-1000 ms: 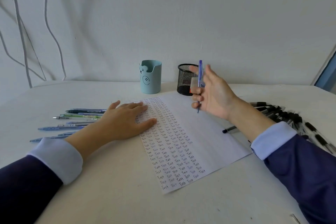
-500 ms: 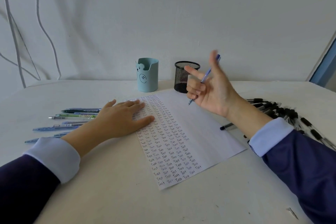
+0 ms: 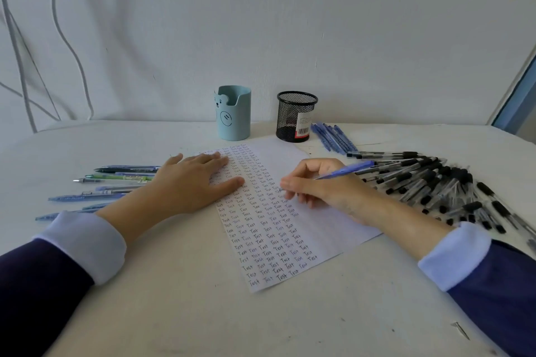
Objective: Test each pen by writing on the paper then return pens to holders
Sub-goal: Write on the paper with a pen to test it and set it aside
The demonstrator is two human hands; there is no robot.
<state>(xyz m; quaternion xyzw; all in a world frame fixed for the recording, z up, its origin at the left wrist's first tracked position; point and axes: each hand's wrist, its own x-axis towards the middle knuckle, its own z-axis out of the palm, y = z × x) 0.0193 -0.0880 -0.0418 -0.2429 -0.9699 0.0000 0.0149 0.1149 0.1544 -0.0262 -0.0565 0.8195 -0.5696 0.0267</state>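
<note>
- Our right hand (image 3: 324, 185) pinches a blue pen (image 3: 345, 172), fingers curled round it. Its tip is down on the paper (image 3: 324, 229) beside the rows of "Test".
- Our left hand (image 3: 191, 182) lies flat with straight, spread fingers, pressing the paper's far left corner.
- The paper lies mid-table (image 3: 174, 313), tilted.
- Beyond it stand a light blue holder (image 3: 234, 113) and, to its right, a black mesh holder (image 3: 295, 117).
- A few blue pens (image 3: 330, 135) lie just right of the mesh holder.
- A heap of black pens (image 3: 429, 182) spreads on the right, behind our right wrist.
- Coloured pens (image 3: 116, 180) lie on the left, partly hidden by our left hand.
</note>
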